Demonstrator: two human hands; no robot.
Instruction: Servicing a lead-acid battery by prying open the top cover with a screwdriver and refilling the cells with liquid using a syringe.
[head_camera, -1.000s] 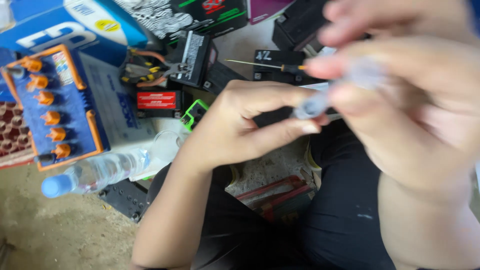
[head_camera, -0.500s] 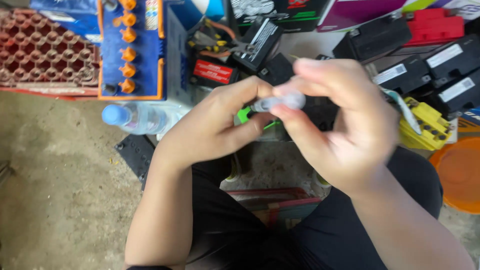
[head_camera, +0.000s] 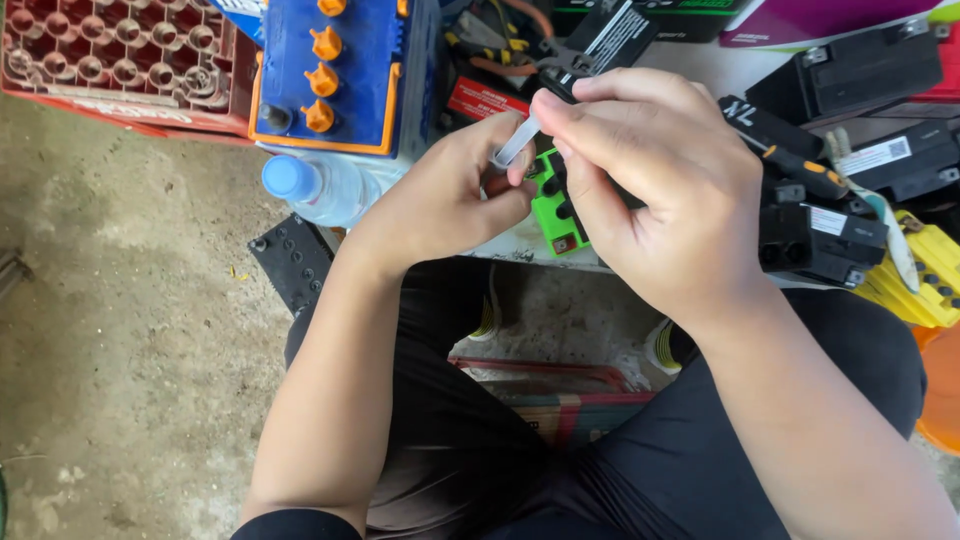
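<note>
Your left hand (head_camera: 440, 200) & right hand (head_camera: 650, 180) both pinch a small clear tube (head_camera: 516, 143), held up over the green battery (head_camera: 556, 205). Blue battery (head_camera: 335, 70) & plastic bottle (head_camera: 320, 188) sit just left.

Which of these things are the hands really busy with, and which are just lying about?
In hand:
left hand
right hand
small clear tube, pinched by both

Lying about:
blue battery with orange caps
water bottle
red crate
green-topped battery
yellow battery

Dusty, stained concrete floor (head_camera: 120, 300)
</note>
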